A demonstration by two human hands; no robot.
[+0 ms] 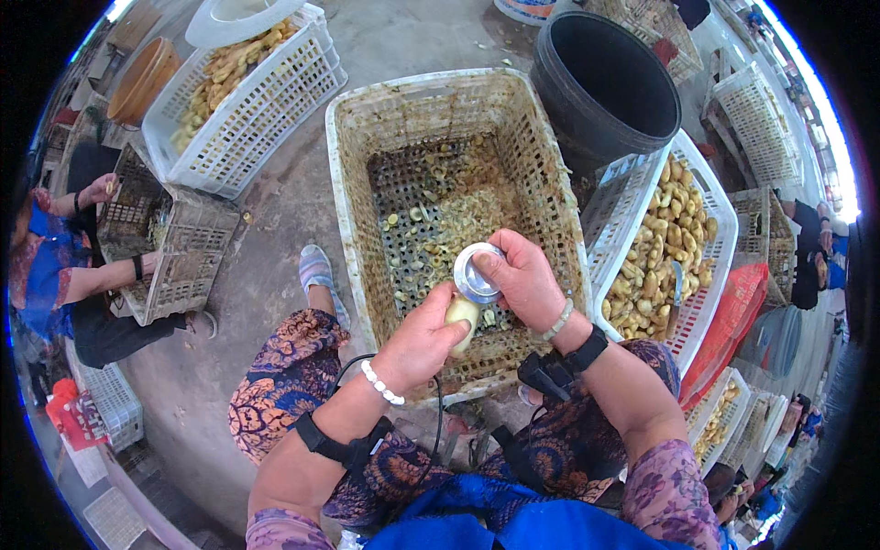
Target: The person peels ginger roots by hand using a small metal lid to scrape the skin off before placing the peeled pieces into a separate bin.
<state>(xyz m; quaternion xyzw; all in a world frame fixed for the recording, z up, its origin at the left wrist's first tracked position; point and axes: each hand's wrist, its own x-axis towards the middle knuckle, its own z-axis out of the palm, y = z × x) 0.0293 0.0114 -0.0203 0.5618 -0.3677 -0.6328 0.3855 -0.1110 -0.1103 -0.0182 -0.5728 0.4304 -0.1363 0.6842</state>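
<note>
Over a stained, pale plastic crate (pixel 345 215), my two hands meet at one work point. My left hand (pixel 412 341) is closed round a smooth, pale yellow-white, oblong vegetable (pixel 464 316), whose exact kind I cannot tell. Pinched between thumb and fingers of my right hand (pixel 532 282) is a round, shiny metal ring-like tool (pixel 466 269). The tool sits right at the vegetable's upper end; whether they touch is hard to see. Pale peelings and small cut pieces (pixel 417 215) lie scattered on the crate's dirty perforated bottom.
At the right stands a white crate (pixel 727 220) heaped with yellowish-brown knobbly produce (pixel 662 247), beside a tall black bucket (pixel 550 78). Another full white crate (pixel 266 124) is at the upper left. A co-worker (pixel 46 247) sits left by a dirty crate (pixel 197 243). A cable (pixel 440 412) hangs near my left forearm.
</note>
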